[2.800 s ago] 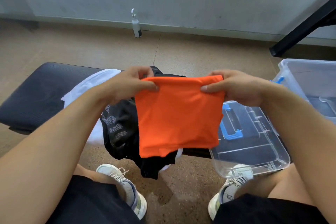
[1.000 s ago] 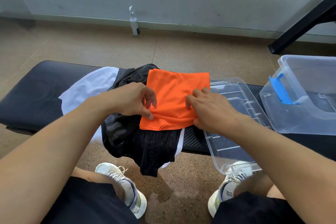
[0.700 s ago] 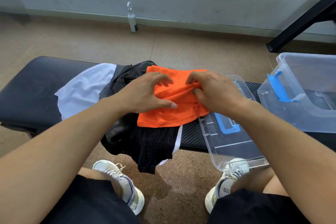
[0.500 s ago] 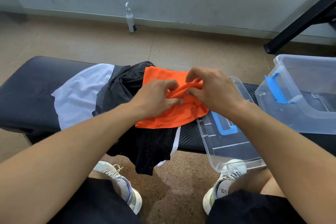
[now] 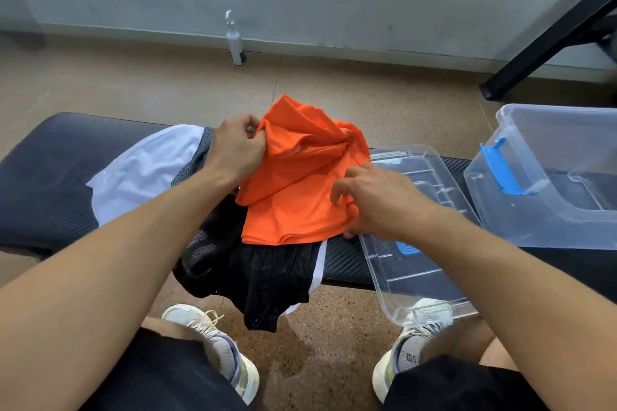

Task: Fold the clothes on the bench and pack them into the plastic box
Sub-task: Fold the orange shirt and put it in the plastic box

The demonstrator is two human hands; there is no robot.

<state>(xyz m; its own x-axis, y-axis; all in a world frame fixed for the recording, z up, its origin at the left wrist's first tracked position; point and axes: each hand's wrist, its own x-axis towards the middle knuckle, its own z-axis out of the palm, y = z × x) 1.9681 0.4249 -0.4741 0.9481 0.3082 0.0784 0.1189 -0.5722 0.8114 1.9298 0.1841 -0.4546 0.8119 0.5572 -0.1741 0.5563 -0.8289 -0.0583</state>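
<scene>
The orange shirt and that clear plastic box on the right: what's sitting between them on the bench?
In the head view, the box's clear lid lies flat on the bench between the orange shirt and the plastic box. The right hand reaches over its near edge.

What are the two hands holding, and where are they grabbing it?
The left hand grips the crumpled orange fabric garment at its bunched upper left edge. The right hand rests on its lower right part; whether it grips there cannot be told.
</scene>
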